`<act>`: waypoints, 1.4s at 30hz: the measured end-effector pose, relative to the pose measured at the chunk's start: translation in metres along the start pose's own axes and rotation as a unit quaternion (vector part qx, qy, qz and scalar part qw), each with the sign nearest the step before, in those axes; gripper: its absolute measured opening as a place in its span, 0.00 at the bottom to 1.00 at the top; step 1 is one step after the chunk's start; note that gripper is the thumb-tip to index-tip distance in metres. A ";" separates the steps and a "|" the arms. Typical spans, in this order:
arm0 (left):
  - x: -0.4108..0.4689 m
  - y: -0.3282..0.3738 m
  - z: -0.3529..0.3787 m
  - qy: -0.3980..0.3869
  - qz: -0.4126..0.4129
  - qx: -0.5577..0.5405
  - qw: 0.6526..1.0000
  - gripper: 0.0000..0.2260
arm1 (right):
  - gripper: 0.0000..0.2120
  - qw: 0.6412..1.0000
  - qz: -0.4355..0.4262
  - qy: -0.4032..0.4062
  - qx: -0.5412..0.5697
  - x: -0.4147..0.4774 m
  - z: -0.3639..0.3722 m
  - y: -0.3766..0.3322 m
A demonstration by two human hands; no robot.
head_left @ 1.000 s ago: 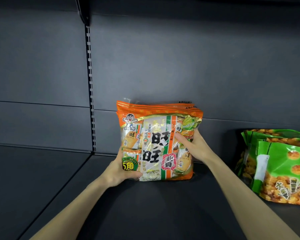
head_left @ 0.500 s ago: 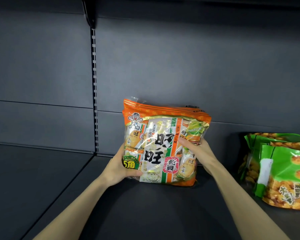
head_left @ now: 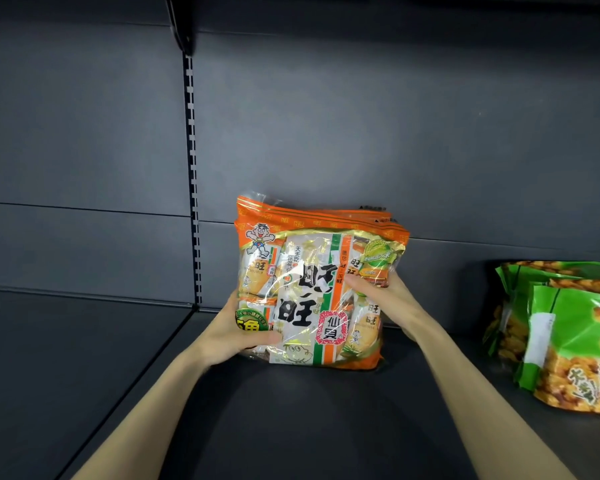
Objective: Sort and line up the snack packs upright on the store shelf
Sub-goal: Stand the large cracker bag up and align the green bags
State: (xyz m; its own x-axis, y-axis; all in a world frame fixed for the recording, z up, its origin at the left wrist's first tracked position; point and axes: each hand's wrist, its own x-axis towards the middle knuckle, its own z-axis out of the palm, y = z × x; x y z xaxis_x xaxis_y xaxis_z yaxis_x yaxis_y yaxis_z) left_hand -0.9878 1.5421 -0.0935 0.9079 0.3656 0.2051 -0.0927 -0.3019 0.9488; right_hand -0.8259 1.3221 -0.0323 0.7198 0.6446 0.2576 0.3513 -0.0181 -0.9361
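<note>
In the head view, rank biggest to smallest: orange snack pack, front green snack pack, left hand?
1. orange plastic snack pack
2. front green plastic snack pack, cropped by the frame, so unsure
3. left hand

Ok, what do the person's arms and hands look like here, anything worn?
The left arm and right arm are bare to the frame edge, no sleeves in view. The left hand and right hand wear no gloves; no ring, watch or bracelet shows.

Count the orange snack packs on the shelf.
3 orange snack packs, judged by top edges: one in front, two pressed behind it, upright between left hand and right hand. More may be hidden.
</note>
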 end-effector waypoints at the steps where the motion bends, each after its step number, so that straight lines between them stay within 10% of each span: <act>1: 0.000 0.000 0.001 0.001 0.004 -0.002 1.000 0.46 | 0.36 1.000 0.000 -0.003 0.001 -0.001 -0.003 0.000; 14: 0.003 -0.003 0.011 -0.004 0.022 0.002 1.000 0.41 | 0.15 0.997 -0.048 0.054 -0.001 -0.005 -0.020 -0.001; 35: 0.005 -0.005 0.026 0.043 -0.011 0.079 0.996 0.49 | 0.21 0.994 -0.050 0.073 -0.065 -0.003 -0.034 0.002; 42: 0.001 0.005 0.023 0.041 -0.036 0.140 0.989 0.34 | 0.19 0.993 -0.036 0.094 -0.066 -0.006 -0.035 -0.006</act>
State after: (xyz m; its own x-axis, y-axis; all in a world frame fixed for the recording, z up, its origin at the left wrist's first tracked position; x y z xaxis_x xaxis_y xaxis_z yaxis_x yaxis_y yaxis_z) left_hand -0.9777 1.5211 -0.0938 0.8711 0.4613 0.1686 0.0985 -0.5004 0.8601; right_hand -0.8111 1.2912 -0.0195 0.7846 0.4941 0.3745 0.4720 -0.0844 -0.8775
